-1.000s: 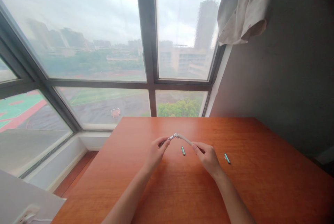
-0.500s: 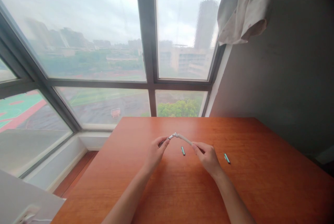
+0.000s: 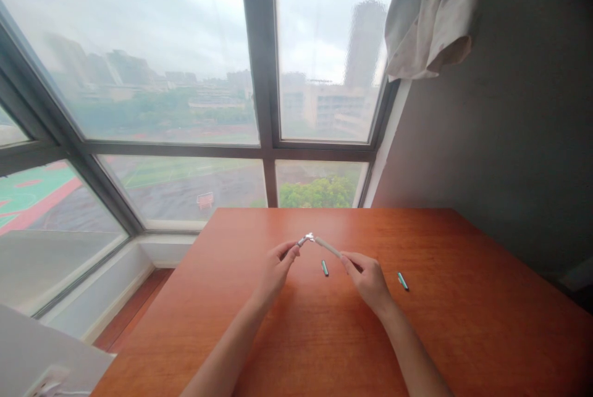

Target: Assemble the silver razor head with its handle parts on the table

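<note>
My left hand (image 3: 280, 266) is closed round the dark grip of a silver razor handle (image 3: 303, 240), its bright head end pointing up and right. My right hand (image 3: 368, 273) pinches a slim pale stick (image 3: 328, 247) that looks like a small brush. The stick's far tip meets or nearly meets the razor handle's head; whether they touch I cannot tell. Both are held above the table. Between my hands, a teal and black razor cartridge (image 3: 325, 268) lies on the wood. Another razor cartridge (image 3: 403, 281) lies right of my right hand.
The reddish-brown wooden table (image 3: 463, 323) stretches out under both arms. Beyond its far edge are large windows with a grey frame (image 3: 264, 150). A light shirt (image 3: 430, 20) hangs at the upper right, before a dark wall (image 3: 500, 137).
The razor handle's head and the stick's tip have shifted slightly against each other, and the razor handle looks turned a little. Both hands stay in nearly the same place. The cartridges have not moved.
</note>
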Available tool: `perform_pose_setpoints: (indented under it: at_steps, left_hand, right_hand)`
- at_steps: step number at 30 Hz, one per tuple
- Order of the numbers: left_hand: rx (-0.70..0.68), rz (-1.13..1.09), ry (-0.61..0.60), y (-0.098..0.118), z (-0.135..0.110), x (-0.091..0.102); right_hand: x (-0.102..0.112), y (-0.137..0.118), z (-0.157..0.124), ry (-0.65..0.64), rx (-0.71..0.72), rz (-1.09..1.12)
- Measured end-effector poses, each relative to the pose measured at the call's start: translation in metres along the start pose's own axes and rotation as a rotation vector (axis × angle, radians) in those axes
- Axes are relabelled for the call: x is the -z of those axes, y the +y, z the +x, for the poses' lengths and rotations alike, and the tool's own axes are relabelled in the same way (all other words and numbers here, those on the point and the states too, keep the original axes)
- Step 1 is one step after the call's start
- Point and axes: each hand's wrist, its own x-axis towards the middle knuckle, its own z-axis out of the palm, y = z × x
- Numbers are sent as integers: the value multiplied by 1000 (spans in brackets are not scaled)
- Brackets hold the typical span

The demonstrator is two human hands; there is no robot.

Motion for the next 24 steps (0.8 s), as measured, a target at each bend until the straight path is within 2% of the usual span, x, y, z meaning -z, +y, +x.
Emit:
perform_pose_setpoints:
  at_steps: [8,14,24]
  left_hand:
    - [44,-95,-54,2,-1,-5]
    - [46,-114,-35,2,-2,-5]
    - [42,-104,-19,3,-2,-5]
  right_hand:
    - [-4,-3,-1,-21,-16,102]
    - [-4,-1,-1,11,-36,98]
    - [-4,-4,-1,-59,-49,177]
